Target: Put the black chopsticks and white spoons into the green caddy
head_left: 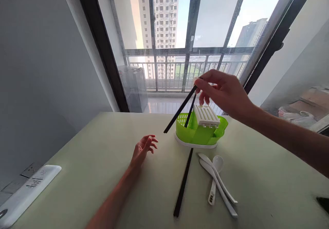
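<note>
My right hand [223, 91] is raised above a green cutlery holder [197, 133] and pinches two black chopsticks [180, 110] by their top ends. One of them slants down to the left outside the holder; the other points into the holder's left compartment. A white slotted insert [206, 115] sits in the holder. My left hand [143, 149] rests on the table to the holder's left, palm up, fingers loosely apart, holding nothing. More black chopsticks [183, 184] lie flat in front of the holder. Beside them lie three white spoons [218, 182].
The pale green table [84, 167] runs up to a large window with a balcony railing. A white power strip [25, 193] lies at the table's left edge. A dark object [323, 203] shows at the right edge. A grey wall stands on the left.
</note>
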`<move>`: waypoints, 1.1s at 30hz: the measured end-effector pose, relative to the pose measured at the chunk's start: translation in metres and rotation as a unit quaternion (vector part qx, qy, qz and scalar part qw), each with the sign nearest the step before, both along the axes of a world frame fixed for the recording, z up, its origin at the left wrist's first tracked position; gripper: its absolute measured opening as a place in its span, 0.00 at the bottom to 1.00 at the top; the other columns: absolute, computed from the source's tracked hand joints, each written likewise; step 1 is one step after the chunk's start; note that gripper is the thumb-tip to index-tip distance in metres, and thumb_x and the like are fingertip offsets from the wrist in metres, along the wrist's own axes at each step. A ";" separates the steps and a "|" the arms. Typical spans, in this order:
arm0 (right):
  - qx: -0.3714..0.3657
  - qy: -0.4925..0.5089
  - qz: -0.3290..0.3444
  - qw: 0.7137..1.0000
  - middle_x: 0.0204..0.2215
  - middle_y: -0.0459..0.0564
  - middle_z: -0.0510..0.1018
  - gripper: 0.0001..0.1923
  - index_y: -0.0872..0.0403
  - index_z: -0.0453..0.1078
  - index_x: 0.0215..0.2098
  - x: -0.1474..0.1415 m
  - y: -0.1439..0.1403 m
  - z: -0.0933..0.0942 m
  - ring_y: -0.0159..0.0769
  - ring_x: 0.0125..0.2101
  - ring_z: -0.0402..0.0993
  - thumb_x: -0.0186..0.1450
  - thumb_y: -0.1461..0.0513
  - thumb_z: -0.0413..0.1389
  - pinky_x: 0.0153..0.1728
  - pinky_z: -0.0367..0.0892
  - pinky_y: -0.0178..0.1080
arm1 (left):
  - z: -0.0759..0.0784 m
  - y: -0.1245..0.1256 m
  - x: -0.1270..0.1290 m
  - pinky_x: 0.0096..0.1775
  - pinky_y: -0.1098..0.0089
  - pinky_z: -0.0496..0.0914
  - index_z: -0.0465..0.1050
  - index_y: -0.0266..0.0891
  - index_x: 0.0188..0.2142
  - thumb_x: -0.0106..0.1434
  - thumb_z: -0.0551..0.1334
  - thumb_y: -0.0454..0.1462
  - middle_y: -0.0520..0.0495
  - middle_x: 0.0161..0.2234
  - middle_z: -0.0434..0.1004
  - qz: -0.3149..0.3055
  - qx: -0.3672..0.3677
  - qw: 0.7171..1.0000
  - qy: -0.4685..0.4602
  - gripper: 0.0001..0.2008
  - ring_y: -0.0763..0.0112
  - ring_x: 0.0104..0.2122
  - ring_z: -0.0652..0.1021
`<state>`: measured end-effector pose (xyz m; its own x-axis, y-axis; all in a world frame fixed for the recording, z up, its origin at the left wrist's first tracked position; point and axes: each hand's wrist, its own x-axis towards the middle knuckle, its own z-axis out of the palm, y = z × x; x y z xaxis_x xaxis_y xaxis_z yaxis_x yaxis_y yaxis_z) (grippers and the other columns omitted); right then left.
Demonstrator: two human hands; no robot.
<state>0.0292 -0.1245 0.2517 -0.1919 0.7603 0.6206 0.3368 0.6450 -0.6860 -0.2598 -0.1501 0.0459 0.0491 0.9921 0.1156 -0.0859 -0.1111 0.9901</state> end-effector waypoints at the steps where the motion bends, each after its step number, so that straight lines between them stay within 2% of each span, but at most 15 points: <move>1: 0.015 0.005 -0.022 1.000 0.29 0.46 0.78 0.16 0.51 0.72 0.34 0.006 0.005 0.008 0.30 0.21 0.74 0.67 0.47 0.61 0.22 0.67 0.36 | -0.001 0.001 -0.001 0.29 0.72 0.69 0.76 0.37 0.45 0.62 0.65 0.58 0.43 0.38 0.78 0.015 -0.010 0.999 -0.027 0.27 0.70 0.30 0.76; 4: 0.044 -0.003 -0.080 0.996 0.30 0.47 0.78 0.16 0.51 0.71 0.33 0.022 0.019 0.022 0.31 0.21 0.74 0.67 0.47 0.61 0.23 0.66 0.38 | -0.006 0.004 -0.005 0.26 0.74 0.66 0.75 0.38 0.43 0.62 0.66 0.56 0.50 0.34 0.73 0.050 -0.032 0.992 -0.112 0.24 0.76 0.26 0.71; 7: 0.044 -0.040 -0.121 0.991 0.32 0.49 0.80 0.18 0.50 0.71 0.34 0.033 0.037 0.021 0.33 0.22 0.76 0.67 0.45 0.60 0.23 0.68 0.39 | -0.011 0.007 -0.009 0.25 0.75 0.64 0.74 0.38 0.39 0.62 0.67 0.55 0.53 0.30 0.70 0.070 -0.055 0.982 -0.167 0.22 0.78 0.24 0.69; 11: 0.003 -0.094 -0.150 0.984 0.31 0.49 0.81 0.18 0.51 0.72 0.33 0.038 0.060 0.003 0.36 0.21 0.79 0.67 0.45 0.59 0.24 0.70 0.40 | -0.013 0.009 -0.011 0.24 0.76 0.63 0.72 0.39 0.35 0.62 0.67 0.54 0.54 0.28 0.68 0.067 -0.069 0.977 -0.190 0.21 0.79 0.23 0.67; 17: -0.032 -0.154 -0.167 0.973 0.28 0.47 0.84 0.16 0.53 0.73 0.34 0.026 0.082 -0.034 0.35 0.21 0.80 0.69 0.49 0.57 0.28 0.69 0.37 | -0.008 0.006 -0.006 0.24 0.75 0.62 0.68 0.39 0.31 0.62 0.66 0.56 0.54 0.26 0.66 0.047 -0.081 0.984 -0.152 0.23 0.78 0.22 0.66; 21: -0.070 -0.178 -0.144 0.971 0.30 0.46 0.85 0.14 0.53 0.72 0.34 0.019 0.091 -0.052 0.32 0.18 0.78 0.70 0.52 0.56 0.28 0.68 0.35 | -0.008 0.005 -0.005 0.24 0.75 0.62 0.67 0.39 0.30 0.61 0.67 0.55 0.54 0.26 0.66 0.043 -0.080 0.986 -0.142 0.23 0.78 0.22 0.66; 27: -0.083 -0.194 -0.134 0.968 0.26 0.44 0.84 0.15 0.54 0.72 0.33 0.011 0.096 -0.065 0.30 0.16 0.76 0.70 0.52 0.55 0.32 0.70 0.36 | -0.009 0.005 -0.005 0.24 0.75 0.62 0.67 0.39 0.30 0.61 0.67 0.55 0.54 0.25 0.67 0.044 -0.083 0.984 -0.152 0.22 0.78 0.22 0.66; 31: -0.072 -0.228 -0.181 0.954 0.18 0.44 0.79 0.16 0.54 0.73 0.32 0.007 0.098 -0.067 0.35 0.18 0.76 0.70 0.51 0.55 0.33 0.69 0.38 | -0.009 0.005 -0.006 0.24 0.75 0.62 0.68 0.39 0.29 0.61 0.67 0.55 0.54 0.25 0.67 0.041 -0.085 0.983 -0.158 0.22 0.78 0.21 0.67; 33: -0.065 -0.252 -0.210 0.942 0.20 0.46 0.81 0.15 0.54 0.73 0.34 0.007 0.100 -0.068 0.37 0.22 0.78 0.70 0.52 0.55 0.31 0.68 0.39 | -0.009 0.006 -0.006 0.23 0.75 0.62 0.68 0.39 0.29 0.61 0.68 0.54 0.54 0.25 0.67 0.042 -0.085 0.982 -0.161 0.22 0.78 0.21 0.67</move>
